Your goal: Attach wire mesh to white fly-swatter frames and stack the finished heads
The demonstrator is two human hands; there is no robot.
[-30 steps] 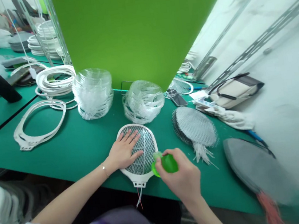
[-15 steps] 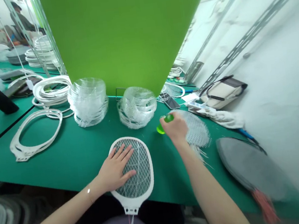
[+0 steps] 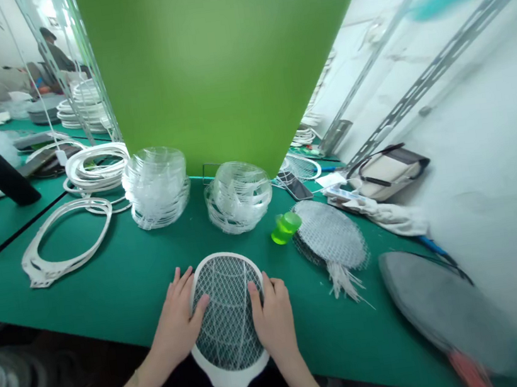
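A white-framed electric fly swatter head [image 3: 228, 324] with wire mesh lies on the green mat [image 3: 124, 300], its neck end toward me. My left hand [image 3: 177, 318] grips its left rim, with the thumb over the mesh. My right hand [image 3: 272, 318] grips the right rim, fingers curled over the mesh. Thin wires show below the neck, and the hands hide parts of the rim. A bright green plastic bottle [image 3: 286, 226] lies on its side on the mat, beyond my right hand and touching neither hand.
Stacks of clear plastic rings [image 3: 157, 188] stand ahead, beside a tall green board [image 3: 221, 52]. White oval frames [image 3: 67, 241] lie left. Loose wire mesh [image 3: 329, 235] and a grey oval pad [image 3: 440, 309] lie right. A phone [image 3: 294, 185] and a beige bag [image 3: 389, 171] sit farther back.
The green bottle has left my right hand and now lies on the mat. Both hands are on the swatter's rim, and the swatter has shifted slightly toward me.
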